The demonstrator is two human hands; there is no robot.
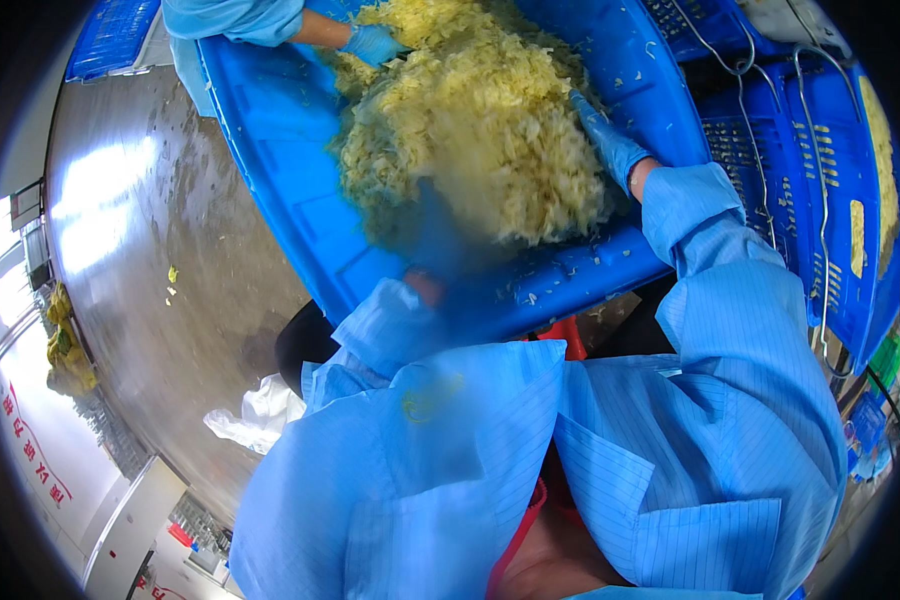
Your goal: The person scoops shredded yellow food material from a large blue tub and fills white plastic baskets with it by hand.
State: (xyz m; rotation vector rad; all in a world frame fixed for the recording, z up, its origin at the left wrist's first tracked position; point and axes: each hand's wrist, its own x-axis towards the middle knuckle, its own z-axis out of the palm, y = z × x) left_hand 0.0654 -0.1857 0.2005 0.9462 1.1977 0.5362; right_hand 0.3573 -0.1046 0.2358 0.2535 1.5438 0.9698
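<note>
A big heap of pale yellow shredded leaves point(495, 127), likely a vegetable, lies in a large blue plastic tub point(285, 172). My right hand point(607, 142), in a blue glove, reaches against the heap's right side, its fingertips partly hidden at the shreds. In a blue glove too, my left hand point(439, 217) is at the heap's near left edge; a blurred patch in the view hides its fingers. Whether either hand grips shreds cannot be told.
A co-worker's gloved hand point(375, 45) touches the heap at the upper left. Blue slotted crates point(825, 165) with metal wire hooks point(821, 195) stand at the right. A white plastic bag point(259, 412) lies on the wet floor point(187, 247) at the left.
</note>
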